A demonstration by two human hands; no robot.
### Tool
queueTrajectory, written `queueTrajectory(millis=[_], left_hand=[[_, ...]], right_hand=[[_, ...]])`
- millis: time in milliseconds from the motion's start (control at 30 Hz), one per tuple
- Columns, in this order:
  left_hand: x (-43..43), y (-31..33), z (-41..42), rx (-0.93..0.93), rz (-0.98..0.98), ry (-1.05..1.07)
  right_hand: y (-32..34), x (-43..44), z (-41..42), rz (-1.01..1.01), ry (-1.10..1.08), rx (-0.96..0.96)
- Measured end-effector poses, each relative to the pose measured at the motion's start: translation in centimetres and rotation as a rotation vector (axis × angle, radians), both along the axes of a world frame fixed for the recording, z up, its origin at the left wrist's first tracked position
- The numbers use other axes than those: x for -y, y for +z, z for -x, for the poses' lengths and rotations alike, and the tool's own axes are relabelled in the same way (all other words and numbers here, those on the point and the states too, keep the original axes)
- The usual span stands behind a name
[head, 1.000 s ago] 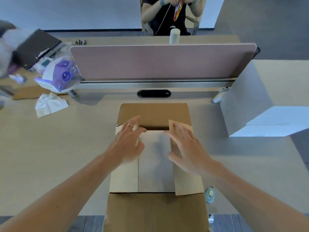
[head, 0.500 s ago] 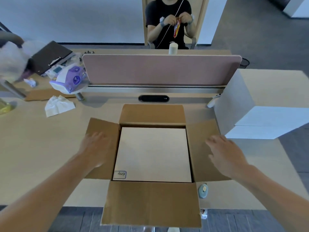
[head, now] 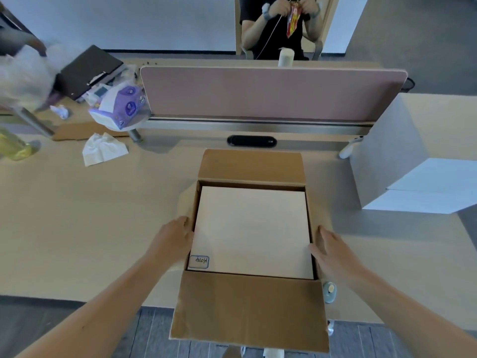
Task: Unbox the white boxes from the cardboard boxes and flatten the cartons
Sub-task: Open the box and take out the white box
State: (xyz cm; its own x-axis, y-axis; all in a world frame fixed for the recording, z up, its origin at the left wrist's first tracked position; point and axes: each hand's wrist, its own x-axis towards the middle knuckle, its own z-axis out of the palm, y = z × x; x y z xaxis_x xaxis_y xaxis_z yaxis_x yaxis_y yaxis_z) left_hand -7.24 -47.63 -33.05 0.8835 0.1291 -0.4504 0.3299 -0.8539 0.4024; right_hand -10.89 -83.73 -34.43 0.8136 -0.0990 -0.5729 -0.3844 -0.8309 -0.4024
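Cardboard carton (head: 247,311): brown, stands on the table (head: 77,215) at its near edge, all four flaps folded outward, the near flap hanging past the table's edge
Head view, white box (head: 253,228): sits inside the carton, filling the opening almost wall to wall, with only narrow dark gaps at the sides; a small handwritten sticker (head: 198,262) is on its near-left corner
Left hand (head: 173,236): on the carton's left rim, fingers loosely extended, tips at the gap beside the white box; it grips nothing that I can see
Right hand (head: 333,251): along the carton's right rim, fingers straight, thumb at the white box's right edge; no grip here either
Unpacked boxes (head: 418,161): a pile of white boxes on the right of the table, well apart from the carton
Step in hand: the carton is open and the hands are placed either side of the white box, so lifting it out looks about to begin; flattening is not yet started
Next move calls for: fingertips worked down into both side gaps for purchase, then an even, straight-up pull, since the tight fit may drag the carton up with the box
After that: the white box probably joins the pile on the right, and the emptied carton gets pressed flat
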Motion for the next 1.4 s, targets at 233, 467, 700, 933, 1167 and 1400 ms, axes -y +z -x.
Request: queueTrajectory(millis=[233, 467, 700, 933, 1167, 1400], left_hand=[[2.1, 3.0, 0.6, -0.081, 0.136, -0.109], [4.2, 3.4, 0.1, -0.135, 0.254, 0.028], [4.5, 3.0, -1.7, -0.184, 0.344, 0.134], [4.4, 2.4, -2.3, -0.181, 0.290, 0.108], [4.4, 2.8, -3.4, -0.109, 0.435, 0.373], [3.6, 3.3, -3.7, -0.077, 0.477, 0.399]], right_hand=[[4.0, -2.3, 0.7, -0.143, -0.098, 0.129], [3.9, -4.7, 0.5, -0.213, -0.197, 0.041], [3.2, -7.3, -2.3, -0.422, -0.436, -0.020], [2.5, -7.1, -3.1, -0.464, -0.539, -0.023], [5.0, -6.0, -3.8, -0.572, -0.571, -0.063], [7.3, -5.7, -5.4, -0.727, -0.602, -0.086]])
